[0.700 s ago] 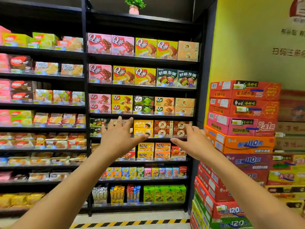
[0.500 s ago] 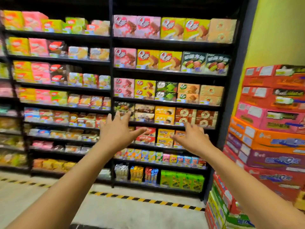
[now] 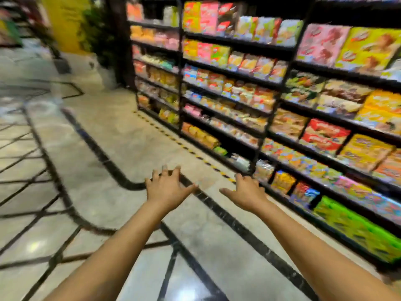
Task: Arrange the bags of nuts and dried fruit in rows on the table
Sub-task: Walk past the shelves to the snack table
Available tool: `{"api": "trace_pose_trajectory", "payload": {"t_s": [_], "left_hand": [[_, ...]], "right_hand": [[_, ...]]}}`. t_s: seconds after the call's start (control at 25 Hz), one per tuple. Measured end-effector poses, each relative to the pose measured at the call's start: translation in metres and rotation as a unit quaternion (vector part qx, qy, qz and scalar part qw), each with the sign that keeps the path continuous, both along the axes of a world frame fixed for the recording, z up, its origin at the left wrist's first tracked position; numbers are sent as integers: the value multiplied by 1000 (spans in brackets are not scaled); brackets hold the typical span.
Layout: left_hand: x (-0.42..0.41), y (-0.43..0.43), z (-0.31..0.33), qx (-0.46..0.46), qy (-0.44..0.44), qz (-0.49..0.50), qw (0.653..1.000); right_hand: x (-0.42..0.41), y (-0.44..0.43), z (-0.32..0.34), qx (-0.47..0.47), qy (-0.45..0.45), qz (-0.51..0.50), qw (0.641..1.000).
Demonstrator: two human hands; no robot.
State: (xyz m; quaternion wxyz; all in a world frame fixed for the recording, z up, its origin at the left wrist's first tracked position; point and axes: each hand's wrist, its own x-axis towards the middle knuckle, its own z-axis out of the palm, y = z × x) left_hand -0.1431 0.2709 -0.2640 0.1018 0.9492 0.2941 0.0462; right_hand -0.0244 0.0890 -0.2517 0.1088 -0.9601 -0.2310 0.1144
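- Left hand [image 3: 168, 187] and right hand [image 3: 246, 192], centre frame: both empty, fingers spread, palms down over the floor [image 3: 104, 135].
- Table and nut/dried-fruit bags: not in frame. Shelves [image 3: 282, 101] fill the right side, too blurred to identify packs.
- Expected handling: probably light, soft, crinkly, slippery film; contents crushable. Grip by the side edges or top seal, no squeezing.

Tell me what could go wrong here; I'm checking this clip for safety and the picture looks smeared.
1. The view is blurred, so the person seems to be turning fast; the glossy marble floor with black inlay lines might be slippery.
2. The black metal snack shelves stand close on the right; the open, empty right hand could knock packets off.
3. No table shows yet.
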Motion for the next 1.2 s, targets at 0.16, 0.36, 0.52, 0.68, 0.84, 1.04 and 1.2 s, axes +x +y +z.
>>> {"api": "trace_pose_trajectory", "payload": {"t_s": [0.16,0.36,0.52,0.68,0.84,1.04,1.2], "left_hand": [[-80,92,-52,-39,51,138,988],[-207,183,-103,-80,91,292,949],[-300,214,-118,-109,78,394,909],[-403,240,-119,-116,63,520,844],[-494,258,-109,-86,43,622,777],[-587,309,-108,-50,30,720,691],[-635,377,-113,-33,34,773,633]], "right_hand": [[-48,125,-54,-47,43,94,993],[-141,272,-95,-88,89,254,959],[-210,355,-108,-106,82,361,923],[-297,430,-105,-103,71,487,864],[-387,504,-102,-78,52,588,803],[-495,613,-102,-50,60,684,725],[-561,706,-106,-36,72,736,673]]}}
